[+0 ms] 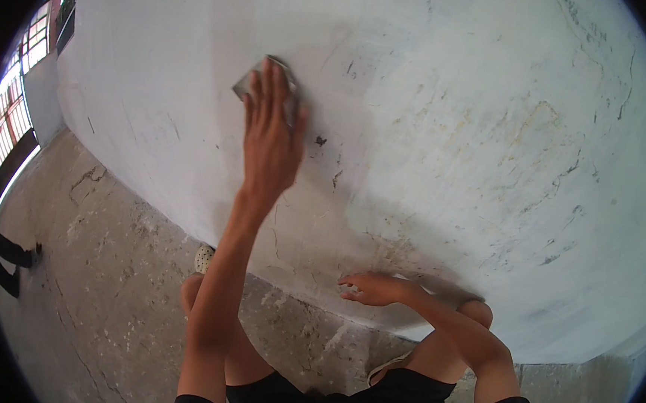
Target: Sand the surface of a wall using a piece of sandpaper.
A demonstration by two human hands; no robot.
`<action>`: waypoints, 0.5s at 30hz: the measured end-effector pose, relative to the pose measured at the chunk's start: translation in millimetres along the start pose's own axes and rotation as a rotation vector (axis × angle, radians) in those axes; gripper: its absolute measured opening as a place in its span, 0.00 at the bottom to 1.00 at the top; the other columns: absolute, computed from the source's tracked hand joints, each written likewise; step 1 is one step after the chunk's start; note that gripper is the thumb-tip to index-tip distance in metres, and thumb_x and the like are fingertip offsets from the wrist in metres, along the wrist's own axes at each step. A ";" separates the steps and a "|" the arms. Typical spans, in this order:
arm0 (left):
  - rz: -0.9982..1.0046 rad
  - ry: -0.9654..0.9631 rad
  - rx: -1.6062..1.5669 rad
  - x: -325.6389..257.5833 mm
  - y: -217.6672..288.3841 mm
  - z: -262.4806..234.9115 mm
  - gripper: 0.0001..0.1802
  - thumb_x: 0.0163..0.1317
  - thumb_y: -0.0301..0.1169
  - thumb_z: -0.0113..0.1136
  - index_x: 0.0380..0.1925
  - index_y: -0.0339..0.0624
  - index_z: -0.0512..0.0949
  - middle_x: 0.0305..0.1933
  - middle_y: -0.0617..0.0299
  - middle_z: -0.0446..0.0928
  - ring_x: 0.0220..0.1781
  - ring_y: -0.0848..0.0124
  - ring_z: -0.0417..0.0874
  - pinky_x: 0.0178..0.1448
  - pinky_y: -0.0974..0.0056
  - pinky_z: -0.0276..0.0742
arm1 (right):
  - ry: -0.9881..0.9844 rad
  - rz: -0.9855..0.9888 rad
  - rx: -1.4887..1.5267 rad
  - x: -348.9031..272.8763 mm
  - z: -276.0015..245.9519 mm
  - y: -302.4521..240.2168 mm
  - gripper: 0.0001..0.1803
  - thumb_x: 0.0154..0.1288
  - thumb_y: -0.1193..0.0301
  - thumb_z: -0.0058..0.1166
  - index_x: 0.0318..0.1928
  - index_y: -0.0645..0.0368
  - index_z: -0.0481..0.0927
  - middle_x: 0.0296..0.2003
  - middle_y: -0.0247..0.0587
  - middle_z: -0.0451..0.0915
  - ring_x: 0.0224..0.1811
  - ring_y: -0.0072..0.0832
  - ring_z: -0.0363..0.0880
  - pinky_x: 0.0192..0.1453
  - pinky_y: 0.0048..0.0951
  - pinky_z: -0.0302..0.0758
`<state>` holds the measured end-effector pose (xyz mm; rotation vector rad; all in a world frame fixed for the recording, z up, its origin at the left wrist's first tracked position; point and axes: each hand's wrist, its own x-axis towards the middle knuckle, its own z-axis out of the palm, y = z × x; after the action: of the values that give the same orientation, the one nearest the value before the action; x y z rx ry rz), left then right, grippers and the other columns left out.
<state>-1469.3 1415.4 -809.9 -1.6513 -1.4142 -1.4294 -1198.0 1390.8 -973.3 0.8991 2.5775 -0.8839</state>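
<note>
My left hand (271,142) is stretched up against the white wall (458,84). Its fingers lie over a thin, flat, grey square-edged piece (245,84), pressing it to the surface. The palm covers much of this piece, and I cannot tell whether it is sandpaper or a scraper blade. Lower down and to the right, my right hand (374,288) hangs just in front of the wall's foot, its fingers loosely curled and apart with nothing in them. Around both hands the wall shows dark scuffs, a small black chip mark (320,141) and brownish stains (390,255).
Rough grey concrete floor (94,260) runs along the wall's base. My bent knees are close to the wall, with a pale perforated clog (204,258) beside the left one. Barred windows (15,98) and a dark object (8,254) are at the far left.
</note>
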 end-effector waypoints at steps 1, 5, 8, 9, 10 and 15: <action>-0.029 -0.002 -0.048 2.5 -1.9 -4.5 0.38 0.80 0.47 0.40 0.80 0.38 0.44 0.86 0.51 0.39 0.86 0.52 0.36 0.85 0.43 0.36 | 0.003 0.002 0.003 0.8 -0.4 -0.8 0.32 0.79 0.50 0.45 0.70 0.61 0.69 0.61 0.59 0.77 0.63 0.51 0.77 0.68 0.46 0.71; -0.065 0.022 -0.056 -7.7 8.3 7.5 0.41 0.79 0.48 0.44 0.80 0.38 0.42 0.86 0.49 0.35 0.86 0.49 0.31 0.84 0.40 0.31 | -0.017 0.003 -0.015 3.4 -0.4 -3.4 0.32 0.79 0.50 0.45 0.70 0.61 0.69 0.62 0.59 0.77 0.64 0.51 0.76 0.69 0.46 0.71; 0.032 -0.015 0.055 -27.7 26.2 21.1 0.44 0.79 0.53 0.40 0.80 0.38 0.37 0.85 0.47 0.32 0.86 0.48 0.28 0.85 0.41 0.27 | -0.015 -0.001 -0.026 2.7 2.4 -1.6 0.31 0.79 0.50 0.44 0.70 0.61 0.69 0.62 0.59 0.77 0.64 0.52 0.76 0.69 0.46 0.71; 0.065 -0.044 0.049 -34.5 31.2 23.3 0.44 0.78 0.53 0.40 0.80 0.37 0.37 0.85 0.44 0.32 0.85 0.44 0.27 0.84 0.39 0.28 | -0.008 0.004 -0.027 2.8 4.0 -0.2 0.31 0.79 0.50 0.44 0.70 0.61 0.69 0.62 0.59 0.77 0.64 0.52 0.76 0.70 0.47 0.71; 0.063 -0.043 0.049 -38.0 30.3 23.3 0.44 0.78 0.53 0.40 0.80 0.37 0.37 0.85 0.44 0.32 0.85 0.44 0.27 0.84 0.39 0.28 | -0.009 0.003 -0.029 4.1 6.8 0.9 0.31 0.79 0.50 0.44 0.70 0.61 0.69 0.62 0.59 0.77 0.64 0.52 0.76 0.70 0.47 0.71; 0.131 0.004 0.071 -21.4 15.6 16.3 0.42 0.77 0.50 0.46 0.81 0.43 0.43 0.85 0.45 0.36 0.85 0.40 0.30 0.82 0.34 0.36 | -0.043 0.030 -0.074 3.9 3.0 -2.9 0.32 0.80 0.51 0.44 0.70 0.61 0.68 0.61 0.60 0.77 0.64 0.53 0.76 0.69 0.47 0.71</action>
<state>-1446.5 1417.2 -831.0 -1.6638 -1.3137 -1.2942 -1202.7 1388.9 -976.0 0.8864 2.5356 -0.7849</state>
